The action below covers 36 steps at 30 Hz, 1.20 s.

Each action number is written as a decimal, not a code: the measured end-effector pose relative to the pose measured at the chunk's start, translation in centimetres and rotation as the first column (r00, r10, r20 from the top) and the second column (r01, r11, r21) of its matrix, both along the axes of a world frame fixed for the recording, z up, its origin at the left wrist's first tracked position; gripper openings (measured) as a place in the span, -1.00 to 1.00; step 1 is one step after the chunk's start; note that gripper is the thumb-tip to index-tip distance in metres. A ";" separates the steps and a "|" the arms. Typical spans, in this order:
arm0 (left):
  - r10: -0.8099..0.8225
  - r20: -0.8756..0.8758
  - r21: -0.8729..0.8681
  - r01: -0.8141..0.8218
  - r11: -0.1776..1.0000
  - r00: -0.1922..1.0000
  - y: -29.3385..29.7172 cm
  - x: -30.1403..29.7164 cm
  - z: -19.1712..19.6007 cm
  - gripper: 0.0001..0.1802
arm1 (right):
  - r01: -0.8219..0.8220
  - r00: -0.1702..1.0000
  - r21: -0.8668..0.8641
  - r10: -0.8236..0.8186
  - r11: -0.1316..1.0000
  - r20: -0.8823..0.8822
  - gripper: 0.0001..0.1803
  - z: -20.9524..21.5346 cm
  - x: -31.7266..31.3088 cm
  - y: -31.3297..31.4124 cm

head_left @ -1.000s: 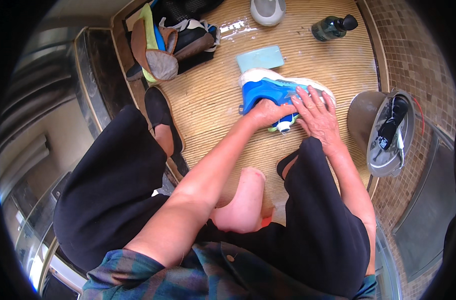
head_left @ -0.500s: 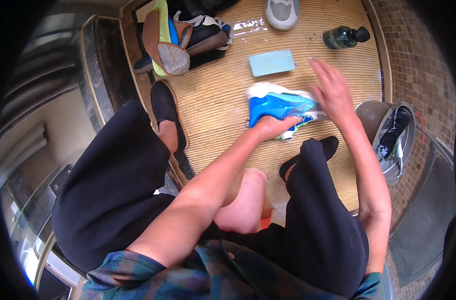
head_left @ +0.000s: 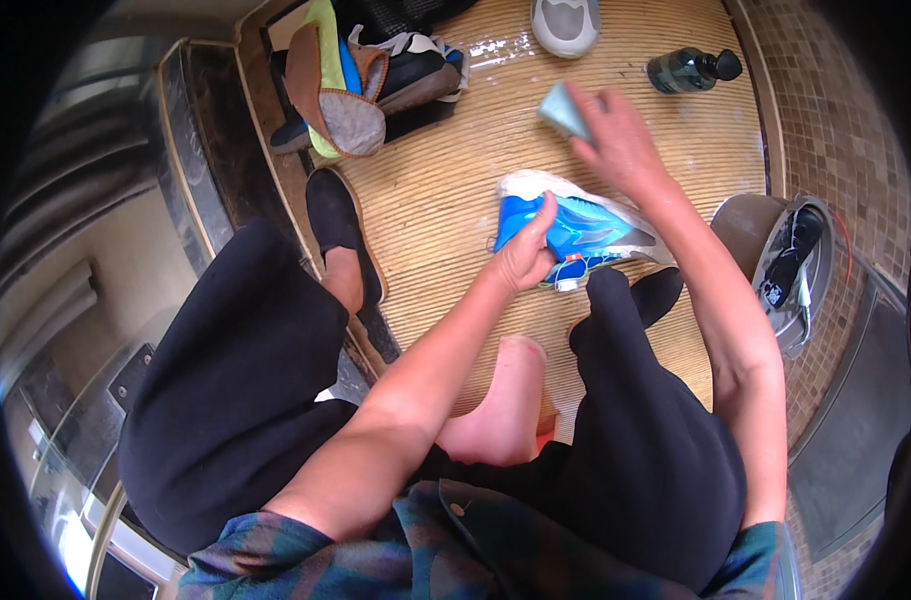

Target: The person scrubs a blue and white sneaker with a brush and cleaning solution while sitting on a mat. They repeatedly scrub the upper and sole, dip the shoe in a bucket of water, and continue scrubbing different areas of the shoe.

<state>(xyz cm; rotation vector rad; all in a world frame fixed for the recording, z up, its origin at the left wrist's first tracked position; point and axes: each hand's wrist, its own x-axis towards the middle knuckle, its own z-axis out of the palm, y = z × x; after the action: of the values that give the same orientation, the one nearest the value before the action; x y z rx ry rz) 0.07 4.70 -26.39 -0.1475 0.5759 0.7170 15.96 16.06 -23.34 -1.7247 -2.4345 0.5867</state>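
A blue sneaker [head_left: 585,228] with a white sole lies on its side on the ribbed tan mat [head_left: 425,230] before me. My left hand [head_left: 523,252] is closed on its near left part, thumb laid up over the blue upper. Beyond the shoe, my right hand [head_left: 623,145] grips a light-blue rectangular block [head_left: 565,110], now tilted up off the mat. Whether the block is a brush or a sponge, I cannot tell. My right forearm passes over the toe or heel end at the sneaker's right.
A pile of shoes [head_left: 375,90] lies at the far left, a grey-and-white shoe [head_left: 565,28] at the far edge. A dark bottle [head_left: 680,72] lies far right. At right stands a grey bucket [head_left: 740,240] with a black item inside. Something pink [head_left: 505,400] stands between my legs.
My right hand has taken hold of the light-blue block and lifted it from the mat. My left hand has shifted slightly left, its thumb now raised along the sneaker.
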 end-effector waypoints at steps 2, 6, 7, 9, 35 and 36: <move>0.005 -0.061 0.024 -0.003 1.000 0.998 -0.1 0.5 -0.1 -0.44 | 0.248 0.954 0.091 -0.227 0.964 -0.196 -0.35 0.5 1.4 -0.8; 0.101 -0.116 0.092 -0.090 0.992 0.988 0.7 1.9 -0.2 -0.50 | 0.456 0.838 0.163 -0.361 0.875 -0.409 -0.28 1.7 4.7 -3.5; 0.145 -0.111 0.105 -0.134 0.985 0.983 1.1 2.4 0.0 -0.53 | 0.497 0.820 0.138 -0.411 0.857 -0.398 -0.28 1.9 4.7 -4.7; 0.192 -0.164 0.093 -0.179 0.979 0.968 2.5 3.5 1.3 -0.48 | 0.585 0.775 0.095 -0.521 0.806 -0.357 -0.27 2.6 4.4 -7.6; 0.117 -0.219 0.244 -0.062 0.968 0.969 3.6 4.5 2.1 -0.28 | 0.255 0.954 0.192 -0.215 0.948 -0.210 -0.27 3.2 1.7 -10.3; 0.144 -0.191 0.259 -0.091 0.962 0.971 3.4 4.6 2.1 -0.36 | 0.293 0.955 0.279 -0.266 0.914 -0.133 -0.28 2.1 3.0 -9.9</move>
<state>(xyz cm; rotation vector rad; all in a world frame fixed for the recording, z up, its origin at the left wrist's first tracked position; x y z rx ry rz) 4.69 8.10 -24.26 0.1294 0.6757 0.9217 18.96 6.20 -21.27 -1.8224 -2.0335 0.2452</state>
